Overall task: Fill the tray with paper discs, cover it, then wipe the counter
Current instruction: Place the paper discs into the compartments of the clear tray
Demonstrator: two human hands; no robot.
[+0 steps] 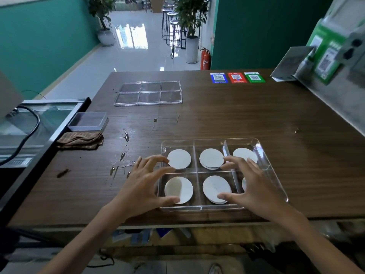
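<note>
The clear plastic six-compartment tray [262, 153] sits near the front edge of the dark wood-grain surface [237, 111], a white round paper disc [179, 161] lying in each compartment. The left hand [145, 186] hovers at the tray's left wall, fingers spread and relaxed, grasping nothing. The right hand [250, 183] is spread over the right compartments, also released. Well behind lies the clear gridded lid [148, 93]; to the left, a folded brown cloth [81, 140].
</note>
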